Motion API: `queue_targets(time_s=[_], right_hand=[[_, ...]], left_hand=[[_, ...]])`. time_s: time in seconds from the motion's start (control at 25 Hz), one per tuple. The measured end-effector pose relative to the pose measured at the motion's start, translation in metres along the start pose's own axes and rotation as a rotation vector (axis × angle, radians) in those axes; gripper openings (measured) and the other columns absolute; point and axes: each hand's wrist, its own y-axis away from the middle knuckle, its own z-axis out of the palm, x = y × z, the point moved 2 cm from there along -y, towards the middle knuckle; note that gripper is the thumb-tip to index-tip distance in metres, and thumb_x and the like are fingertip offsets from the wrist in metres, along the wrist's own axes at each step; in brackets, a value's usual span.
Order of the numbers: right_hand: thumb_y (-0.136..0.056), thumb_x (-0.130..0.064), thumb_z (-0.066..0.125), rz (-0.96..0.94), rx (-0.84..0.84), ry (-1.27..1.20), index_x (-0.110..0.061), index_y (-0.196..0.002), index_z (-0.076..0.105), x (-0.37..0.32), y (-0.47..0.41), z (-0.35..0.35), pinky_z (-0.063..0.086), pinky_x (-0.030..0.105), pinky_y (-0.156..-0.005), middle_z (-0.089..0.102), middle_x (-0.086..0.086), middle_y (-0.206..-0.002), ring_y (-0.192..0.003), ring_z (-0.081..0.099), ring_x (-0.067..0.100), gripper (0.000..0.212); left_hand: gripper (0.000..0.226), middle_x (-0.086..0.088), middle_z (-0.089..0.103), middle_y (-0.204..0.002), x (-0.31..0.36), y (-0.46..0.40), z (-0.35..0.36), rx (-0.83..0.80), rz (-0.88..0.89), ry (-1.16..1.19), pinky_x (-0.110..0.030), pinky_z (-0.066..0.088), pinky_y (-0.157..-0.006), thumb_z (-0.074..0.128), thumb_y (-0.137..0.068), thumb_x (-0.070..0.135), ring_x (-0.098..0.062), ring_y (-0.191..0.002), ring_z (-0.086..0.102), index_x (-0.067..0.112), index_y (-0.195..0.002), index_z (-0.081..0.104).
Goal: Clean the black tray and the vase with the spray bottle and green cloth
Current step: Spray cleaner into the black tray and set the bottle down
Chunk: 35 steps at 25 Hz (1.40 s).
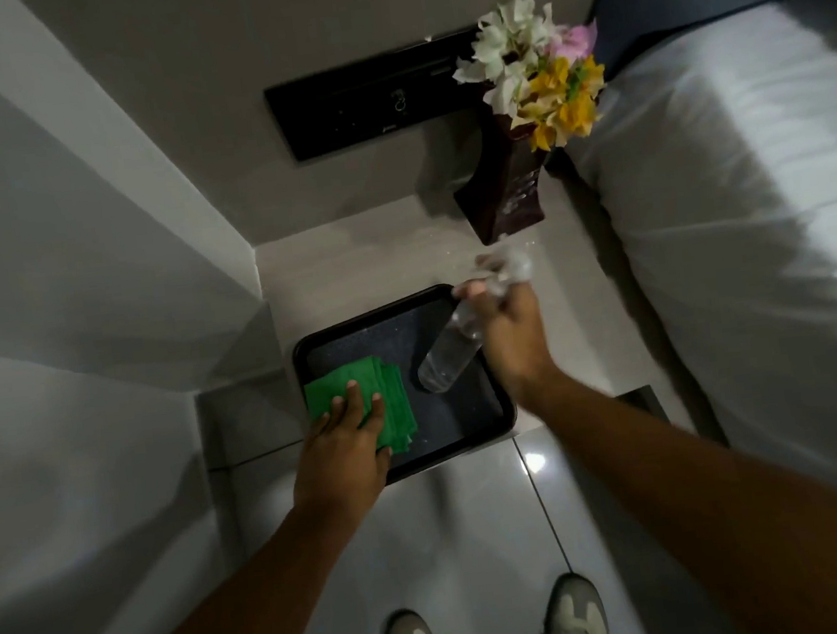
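Over the black tray [494, 420], right hand [509, 338] gripping spray bottle [449, 355].

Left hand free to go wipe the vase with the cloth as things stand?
Probably yes. The left hand lies flat on the green cloth in the black tray. The vase stands beyond the tray; only the right hand with the spray bottle sits near that path.

Black tray [488, 412]: shallow, raised rim, flat on bench. Green cloth [363, 400]: folded, lying on tray's left part. Spray bottle [449, 357]: clear plastic, tilted, base over tray, nozzle end blurred, aimed toward vase [501, 194]. Vase: dark, squarish, upright behind tray, holding white, yellow, pink flowers.
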Motion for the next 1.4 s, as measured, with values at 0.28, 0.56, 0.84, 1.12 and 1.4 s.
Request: queue_targets(time_s=[0.28,0.56,0.84,1.12,1.4], right_hand=[[-0.104,-0.014,0.035,0.367,0.123,-0.493,-0.012,-0.119,0.049,-0.009,-0.071,-0.028,0.057,0.037,-0.068,0.065,0.005,-0.088,-0.073,0.069,0.019,0.019],[-0.106,-0.018,0.03,0.381,0.038,-0.496,-0.015,-0.113,0.052,-0.004,-0.097,-0.018,0.05,0.045,-0.097,0.065,0.005,-0.089,-0.092,0.061,0.022,0.023],[-0.106,-0.015,0.029,0.352,0.084,-0.483,-0.01,-0.139,0.042,-0.005,-0.104,-0.022,0.05,0.047,-0.097,0.067,0.011,-0.11,-0.105,0.064,0.027,0.037],[-0.099,-0.016,0.051,0.205,0.317,-0.44,-0.007,-0.126,0.053,-0.001,-0.066,0.039,0.056,0.039,-0.087,0.07,0.013,-0.119,-0.099,0.065,0.024,0.029],[-0.099,-0.016,0.055,-0.486,0.031,0.166,0.0,-0.122,0.06,-0.029,-0.058,0.13,0.049,0.014,-0.085,0.068,0.005,-0.108,-0.095,0.06,0.005,0.029]], left_hand=[[0.069,-0.012,0.015,-0.163,-0.004,-0.011,0.001,-0.104,-0.02,-0.039,-0.046,0.045,-0.101,0.055,-0.089,0.042,-0.034,-0.142,0.033,0.024,-0.15,0.027],[0.073,-0.009,0.015,-0.164,-0.006,-0.005,0.005,-0.032,-0.009,0.03,-0.045,0.047,-0.1,0.058,-0.085,0.039,-0.033,-0.143,0.032,0.027,-0.15,0.028],[0.076,-0.003,0.019,-0.163,-0.016,-0.005,-0.005,-0.045,0.019,0.117,-0.044,0.043,-0.108,0.062,-0.08,0.038,-0.026,-0.144,0.033,0.03,-0.149,0.032],[0.076,0.0,0.021,-0.163,-0.017,-0.001,-0.006,-0.025,0.005,0.242,-0.043,0.043,-0.108,0.066,-0.075,0.038,-0.025,-0.144,0.034,0.032,-0.145,0.039],[0.077,0.003,0.021,-0.162,-0.022,0.001,-0.011,-0.015,0.009,0.342,-0.043,0.043,-0.11,0.063,-0.072,0.039,-0.02,-0.145,0.031,0.034,-0.145,0.04]])
